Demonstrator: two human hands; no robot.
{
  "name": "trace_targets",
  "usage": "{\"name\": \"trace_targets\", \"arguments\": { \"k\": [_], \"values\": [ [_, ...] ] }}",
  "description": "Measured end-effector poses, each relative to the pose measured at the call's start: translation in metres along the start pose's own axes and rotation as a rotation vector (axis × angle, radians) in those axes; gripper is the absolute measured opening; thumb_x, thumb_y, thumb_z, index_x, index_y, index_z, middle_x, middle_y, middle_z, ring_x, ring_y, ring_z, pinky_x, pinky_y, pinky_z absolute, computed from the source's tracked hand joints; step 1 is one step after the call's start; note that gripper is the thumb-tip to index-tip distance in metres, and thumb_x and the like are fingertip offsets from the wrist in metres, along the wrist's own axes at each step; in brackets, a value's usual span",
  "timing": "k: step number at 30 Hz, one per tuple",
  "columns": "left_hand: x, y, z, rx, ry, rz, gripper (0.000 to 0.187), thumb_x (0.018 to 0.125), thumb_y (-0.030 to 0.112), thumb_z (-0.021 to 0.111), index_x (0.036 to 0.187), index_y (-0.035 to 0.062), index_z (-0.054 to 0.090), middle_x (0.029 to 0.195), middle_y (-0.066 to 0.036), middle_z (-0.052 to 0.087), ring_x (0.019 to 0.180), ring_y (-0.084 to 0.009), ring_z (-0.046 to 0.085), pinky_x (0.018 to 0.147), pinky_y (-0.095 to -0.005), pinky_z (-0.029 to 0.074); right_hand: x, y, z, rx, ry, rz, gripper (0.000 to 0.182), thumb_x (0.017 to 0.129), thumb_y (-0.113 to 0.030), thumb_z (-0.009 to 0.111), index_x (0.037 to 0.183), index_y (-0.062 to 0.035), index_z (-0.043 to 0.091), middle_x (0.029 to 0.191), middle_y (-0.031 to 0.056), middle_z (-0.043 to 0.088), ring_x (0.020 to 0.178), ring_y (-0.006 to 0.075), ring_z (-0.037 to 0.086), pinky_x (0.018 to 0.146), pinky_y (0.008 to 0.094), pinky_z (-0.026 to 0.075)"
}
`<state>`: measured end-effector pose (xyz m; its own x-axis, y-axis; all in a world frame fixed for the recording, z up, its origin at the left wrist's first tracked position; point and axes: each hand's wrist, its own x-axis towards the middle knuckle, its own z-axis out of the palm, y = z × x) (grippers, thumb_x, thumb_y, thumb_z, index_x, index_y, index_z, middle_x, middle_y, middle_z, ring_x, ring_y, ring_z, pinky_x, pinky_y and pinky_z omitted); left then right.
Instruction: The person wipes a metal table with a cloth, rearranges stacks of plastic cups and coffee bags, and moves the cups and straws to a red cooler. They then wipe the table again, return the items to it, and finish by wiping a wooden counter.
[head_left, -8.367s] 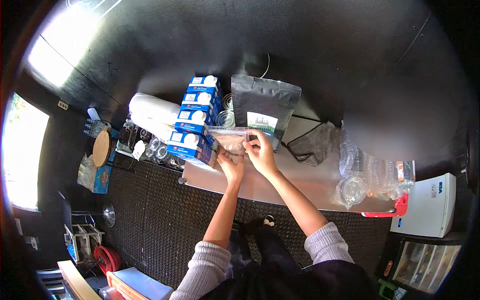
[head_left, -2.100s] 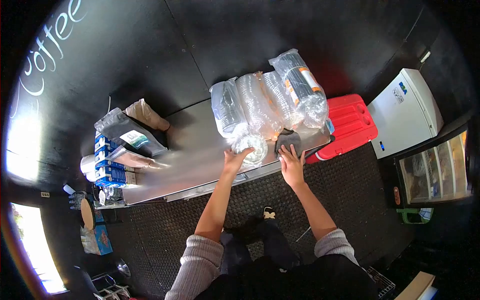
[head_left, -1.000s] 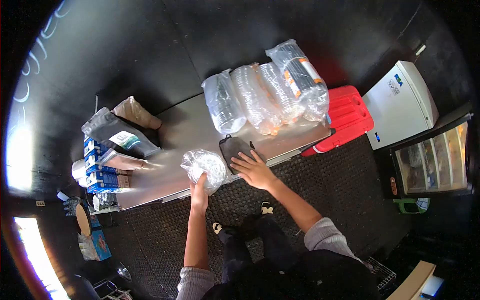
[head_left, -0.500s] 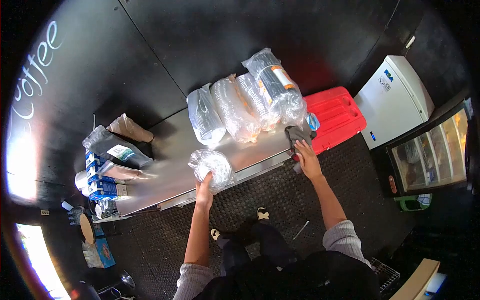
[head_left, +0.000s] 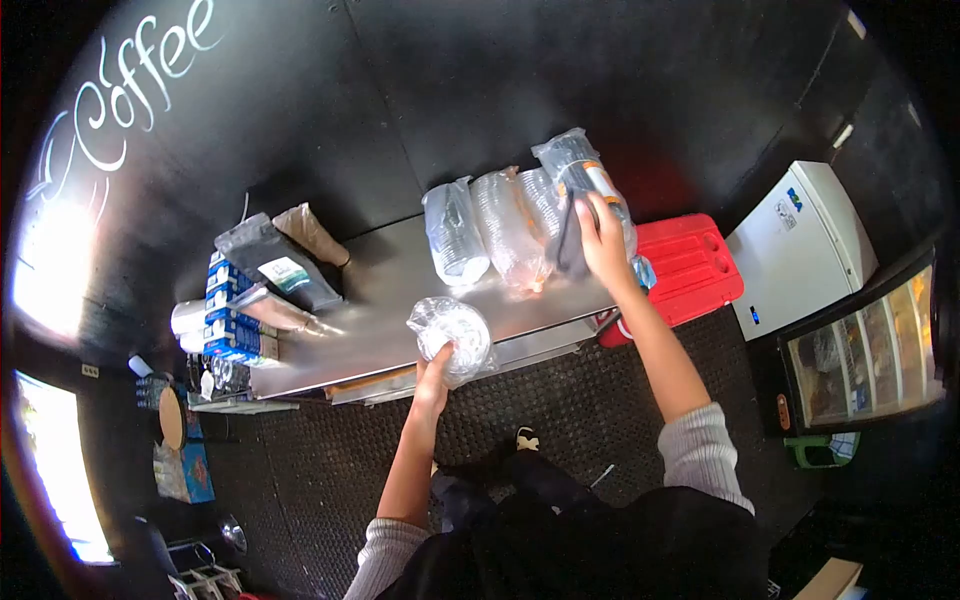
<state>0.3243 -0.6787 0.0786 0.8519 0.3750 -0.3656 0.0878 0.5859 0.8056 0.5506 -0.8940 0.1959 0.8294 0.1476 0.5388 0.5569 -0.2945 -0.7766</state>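
Note:
My left hand [head_left: 433, 382] grips a round stack of clear plastic lids [head_left: 462, 335] in a crinkled bag, thumb on top, over the counter's front edge. In my right hand [head_left: 604, 243] is a dark grey cloth [head_left: 571, 242], which hangs in front of the bagged cups. A sleeve of clear cups [head_left: 455, 235] and another bagged stack [head_left: 510, 235] lie side by side on the metal counter [head_left: 375, 290]. Behind my right hand, a sleeve with dark contents and an orange-white label [head_left: 598, 180] lies on top of the others.
At the counter's left stand a dark pouch [head_left: 290, 270], a brown bag [head_left: 310, 235] and blue-white cartons [head_left: 228, 320]. A red cooler box [head_left: 685, 265] sits to the right, beside a white chest freezer [head_left: 800, 240] and a glass-door display fridge [head_left: 865, 350]. Black textured matting [head_left: 540, 400] covers the floor.
My right hand has lifted the cloth from the counter's right front edge and brought it up before the bagged cups. My left hand keeps the lids. The camera view has shifted.

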Motion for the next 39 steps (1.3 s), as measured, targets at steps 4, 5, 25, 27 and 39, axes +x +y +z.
{"name": "trace_targets", "arguments": {
  "k": [4,5,25,27,39],
  "values": [
    [-0.011,-0.001,0.005,-0.015,0.029,-0.046,0.061,0.08,0.017,0.066,0.13,0.0019,0.035,0.123,-0.011,0.048,0.114,-0.0219,0.047,0.097,-0.036,0.038,0.034,-0.012,0.03,-0.234,-0.043,-0.325,0.034,0.083,-0.017,0.057,0.113,-0.0019,0.051,0.106,0.0197,0.053,0.1,0.0368,0.051,0.087,0.0409,0.04],
    [-0.01,-0.001,0.007,-0.02,0.034,-0.042,0.061,0.08,0.017,0.066,0.13,0.0019,0.035,0.123,-0.011,0.048,0.114,-0.0219,0.047,0.097,-0.036,0.038,0.027,-0.018,0.036,-0.287,-0.041,-0.344,0.039,0.082,-0.017,0.058,0.117,-0.0029,0.048,0.109,0.0192,0.051,0.102,0.0364,0.05,0.09,0.0411,0.039],
    [0.095,-0.051,0.031,0.92,0.425,0.101,0.076,0.072,0.029,0.073,0.127,-0.0057,0.033,0.121,-0.025,0.043,0.115,-0.0375,0.043,0.098,-0.0415,0.036,-0.13,0.026,0.105,-0.265,-0.654,-0.149,0.054,0.079,-0.01,0.058,0.129,0.0002,0.039,0.136,0.0188,0.033,0.123,0.0362,0.035,0.101,0.0445,0.032],
    [0.084,-0.051,0.027,0.967,0.429,0.494,0.072,0.075,0.026,0.067,0.128,-0.0072,0.031,0.119,-0.028,0.042,0.114,-0.0418,0.041,0.101,-0.0426,0.032,-0.132,0.03,0.111,-0.37,-0.646,-0.202,0.054,0.079,-0.011,0.057,0.129,0.0,0.039,0.137,0.0184,0.032,0.122,0.0365,0.036,0.1,0.0444,0.032],
    [-0.014,0.029,-0.038,0.993,0.059,0.54,0.058,0.083,0.023,0.062,0.129,-0.0004,0.036,0.121,-0.021,0.047,0.112,-0.0318,0.049,0.092,-0.0368,0.042,-0.134,-0.042,0.116,-0.106,-0.394,-0.211,0.046,0.077,-0.008,0.06,0.12,0.0001,0.046,0.131,0.0205,0.039,0.12,0.0372,0.039,0.099,0.0439,0.033]
  ]
}}
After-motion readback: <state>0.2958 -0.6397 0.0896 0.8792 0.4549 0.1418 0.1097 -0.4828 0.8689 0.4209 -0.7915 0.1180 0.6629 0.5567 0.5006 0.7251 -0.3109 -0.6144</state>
